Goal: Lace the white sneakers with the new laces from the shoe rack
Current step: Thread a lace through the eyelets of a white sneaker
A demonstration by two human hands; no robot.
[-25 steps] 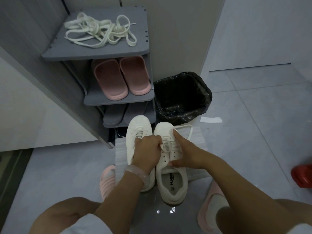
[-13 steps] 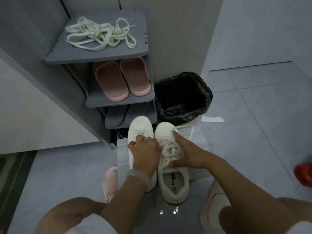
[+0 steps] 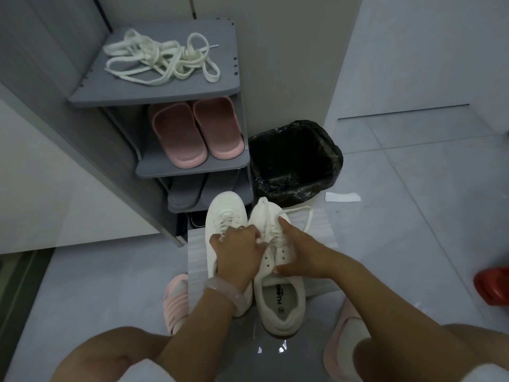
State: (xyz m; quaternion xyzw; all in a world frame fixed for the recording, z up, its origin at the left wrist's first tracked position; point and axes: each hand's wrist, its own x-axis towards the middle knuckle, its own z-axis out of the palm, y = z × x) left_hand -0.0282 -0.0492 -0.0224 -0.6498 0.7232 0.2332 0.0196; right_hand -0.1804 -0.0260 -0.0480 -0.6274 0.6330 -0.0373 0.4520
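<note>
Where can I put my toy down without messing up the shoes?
The grey floor right of the black bin is bare but for a paper scrap. Floor left of the white sneakers is free too. The top shelf is crowded with laces, the next with pink slippers.

Two sneakers (image 3: pixel 278 282) are lying side by side on a mat (image 3: pixel 325 224) on the floor, toes toward the shoe rack (image 3: pixel 192 166). Loose laces (image 3: pixel 162 60) are lying on the rack's top shelf, slippers (image 3: pixel 195 130) on the shelf below. A bin (image 3: pixel 296 161) is standing just right of the rack, behind the mat.
</note>
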